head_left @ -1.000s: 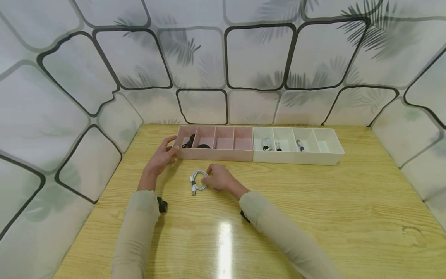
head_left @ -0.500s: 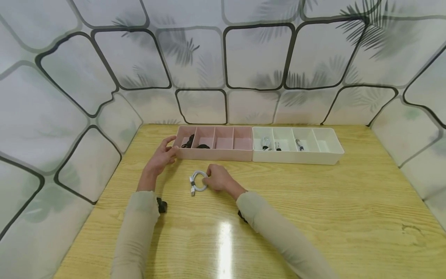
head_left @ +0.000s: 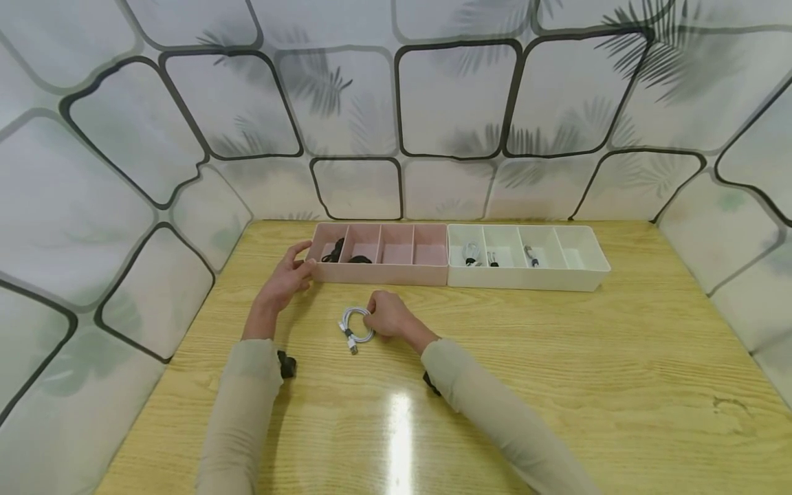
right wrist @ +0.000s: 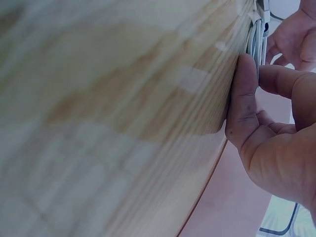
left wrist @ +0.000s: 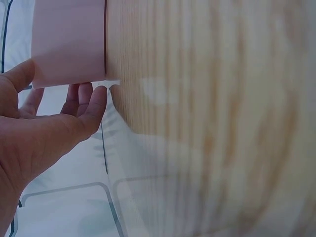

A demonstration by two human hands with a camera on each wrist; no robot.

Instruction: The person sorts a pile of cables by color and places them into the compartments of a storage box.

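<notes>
A coiled white USB cable (head_left: 348, 335), bound with a dark tie, lies low at the table top. My right hand (head_left: 390, 316) pinches the right side of its coil between thumb and finger; in the right wrist view the cable (right wrist: 255, 42) sits at those fingertips. My left hand (head_left: 287, 278) rests at the left end of the pink divided box (head_left: 383, 275), fingers loosely bent. The left wrist view has the thumb touching the box wall (left wrist: 69, 44), with the other fingers beside its end.
A white divided box (head_left: 526, 278) adjoins the pink one on the right and holds several small items, among them a clear cable (head_left: 471, 252). Black cables (head_left: 335, 251) lie in the pink box's left compartments. Patterned fabric walls (head_left: 458, 103) enclose the wooden table (head_left: 588, 385).
The coiled cable has shifted slightly right and turned, so its USB plug points more toward the lower right. My right hand keeps its pinch. My left hand stays at the pink box.
</notes>
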